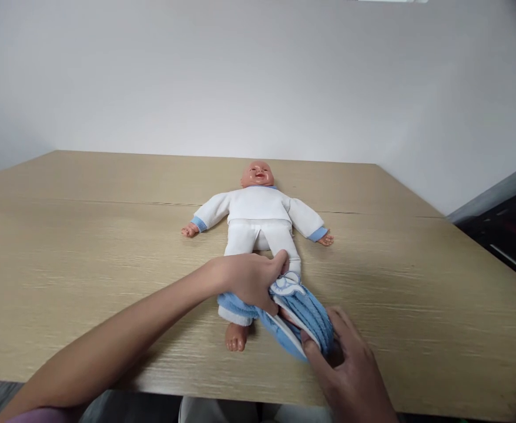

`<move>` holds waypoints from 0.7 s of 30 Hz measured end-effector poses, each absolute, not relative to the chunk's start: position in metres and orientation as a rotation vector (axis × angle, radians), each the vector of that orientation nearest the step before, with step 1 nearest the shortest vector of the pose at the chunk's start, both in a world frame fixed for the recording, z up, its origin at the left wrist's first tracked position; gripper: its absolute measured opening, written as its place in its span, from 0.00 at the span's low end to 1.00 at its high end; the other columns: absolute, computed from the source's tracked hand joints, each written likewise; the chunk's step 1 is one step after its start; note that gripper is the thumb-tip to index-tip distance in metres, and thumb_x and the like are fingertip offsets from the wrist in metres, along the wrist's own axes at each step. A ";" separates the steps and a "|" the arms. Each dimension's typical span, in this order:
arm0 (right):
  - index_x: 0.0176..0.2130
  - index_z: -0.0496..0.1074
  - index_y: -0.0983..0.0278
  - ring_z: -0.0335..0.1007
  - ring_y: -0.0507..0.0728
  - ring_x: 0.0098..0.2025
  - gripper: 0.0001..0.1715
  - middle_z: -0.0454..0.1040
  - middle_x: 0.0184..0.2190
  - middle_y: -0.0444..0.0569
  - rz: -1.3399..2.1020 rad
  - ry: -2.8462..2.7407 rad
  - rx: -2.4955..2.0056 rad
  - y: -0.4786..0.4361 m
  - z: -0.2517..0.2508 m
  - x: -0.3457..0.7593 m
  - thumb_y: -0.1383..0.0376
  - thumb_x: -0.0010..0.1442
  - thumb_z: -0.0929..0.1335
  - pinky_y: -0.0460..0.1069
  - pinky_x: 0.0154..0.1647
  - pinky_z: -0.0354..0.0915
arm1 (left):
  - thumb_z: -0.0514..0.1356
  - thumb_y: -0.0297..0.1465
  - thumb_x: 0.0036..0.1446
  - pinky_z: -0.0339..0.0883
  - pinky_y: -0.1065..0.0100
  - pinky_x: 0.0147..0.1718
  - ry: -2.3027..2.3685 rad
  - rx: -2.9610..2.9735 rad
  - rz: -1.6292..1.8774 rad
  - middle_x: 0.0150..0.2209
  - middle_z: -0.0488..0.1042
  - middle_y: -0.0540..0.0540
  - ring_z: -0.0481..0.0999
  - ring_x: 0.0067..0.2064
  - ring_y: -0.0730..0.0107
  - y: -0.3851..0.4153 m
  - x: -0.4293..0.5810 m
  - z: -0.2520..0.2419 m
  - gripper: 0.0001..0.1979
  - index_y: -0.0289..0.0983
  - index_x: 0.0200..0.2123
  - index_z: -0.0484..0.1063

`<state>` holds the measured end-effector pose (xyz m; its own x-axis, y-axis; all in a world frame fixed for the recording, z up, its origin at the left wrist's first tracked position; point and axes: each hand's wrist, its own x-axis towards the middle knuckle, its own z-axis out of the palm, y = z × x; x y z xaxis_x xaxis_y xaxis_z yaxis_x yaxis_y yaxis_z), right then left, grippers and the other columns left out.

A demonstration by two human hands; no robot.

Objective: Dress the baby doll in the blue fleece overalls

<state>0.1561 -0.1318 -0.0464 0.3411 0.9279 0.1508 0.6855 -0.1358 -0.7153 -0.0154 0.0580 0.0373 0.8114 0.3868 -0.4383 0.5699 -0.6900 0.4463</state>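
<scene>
A baby doll [260, 205] in a white top and white leggings lies on its back, head toward the wall and feet toward me. Blue fluffy pants with white cuffs [315, 314] are bunched around its lower legs. One bare foot sticks out of the left cuff; the other foot is mostly hidden in the bunched fabric. My left hand [253, 279] reaches across the doll's legs, its fingers closed on the pants near the white patterned patch. My right hand [350, 364] pinches the pants' right leg at its lower end, thumb at the cuff.
The doll rests on a light wooden table [86, 252] with a seam across it. A pale wall [258, 76] rises behind the far edge. At the right stands a dark open shelf or unit [500, 229]. My lap shows below the near edge.
</scene>
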 end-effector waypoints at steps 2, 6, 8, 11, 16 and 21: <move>0.44 0.79 0.59 0.80 0.65 0.48 0.15 0.79 0.48 0.55 0.373 -1.386 -1.864 -0.132 -0.050 0.159 0.55 0.61 0.70 0.54 0.48 0.76 | 0.71 0.41 0.52 0.67 0.63 0.36 0.693 2.403 -0.397 0.43 0.79 0.42 0.79 0.41 0.54 0.058 -0.015 0.036 0.37 0.39 0.59 0.58; 0.54 0.80 0.61 0.81 0.68 0.54 0.24 0.81 0.54 0.57 0.556 -1.248 -1.805 -0.132 -0.057 0.161 0.54 0.62 0.72 0.55 0.52 0.78 | 0.72 0.39 0.53 0.67 0.64 0.36 0.672 2.365 -0.373 0.41 0.77 0.45 0.77 0.39 0.57 0.058 -0.013 0.033 0.36 0.39 0.58 0.57; 0.57 0.80 0.61 0.82 0.68 0.54 0.27 0.84 0.52 0.56 0.731 -1.170 -1.767 -0.131 -0.058 0.160 0.53 0.63 0.72 0.56 0.53 0.79 | 0.73 0.39 0.52 0.67 0.64 0.37 0.650 2.347 -0.367 0.40 0.76 0.46 0.77 0.40 0.57 0.061 -0.013 0.031 0.36 0.39 0.57 0.57; 0.60 0.80 0.61 0.82 0.69 0.58 0.29 0.85 0.53 0.56 0.912 -1.060 -1.677 -0.130 -0.058 0.156 0.53 0.64 0.73 0.59 0.59 0.78 | 0.74 0.39 0.49 0.67 0.63 0.39 0.604 2.301 -0.320 0.41 0.74 0.48 0.77 0.41 0.57 0.066 -0.015 0.028 0.38 0.41 0.55 0.56; 0.60 0.80 0.61 0.84 0.69 0.54 0.29 0.86 0.52 0.55 1.015 -0.931 -1.574 -0.125 -0.069 0.156 0.54 0.62 0.75 0.58 0.55 0.80 | 0.75 0.37 0.47 0.69 0.62 0.45 0.552 2.154 -0.201 0.46 0.73 0.47 0.77 0.48 0.56 0.072 -0.023 0.029 0.38 0.41 0.55 0.55; 0.60 0.79 0.62 0.85 0.69 0.53 0.31 0.87 0.51 0.55 1.004 -0.958 -1.588 -0.118 -0.087 0.168 0.55 0.61 0.74 0.59 0.55 0.80 | 0.72 0.36 0.51 0.68 0.61 0.46 0.547 2.071 -0.106 0.49 0.76 0.46 0.77 0.49 0.57 0.068 -0.033 0.035 0.35 0.41 0.57 0.58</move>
<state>0.1676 -0.1180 -0.0865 0.3450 0.9262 -0.1521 0.1089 -0.2005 -0.9736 -0.0335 0.0679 0.0346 0.8958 0.3385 -0.2880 0.4216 -0.4421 0.7917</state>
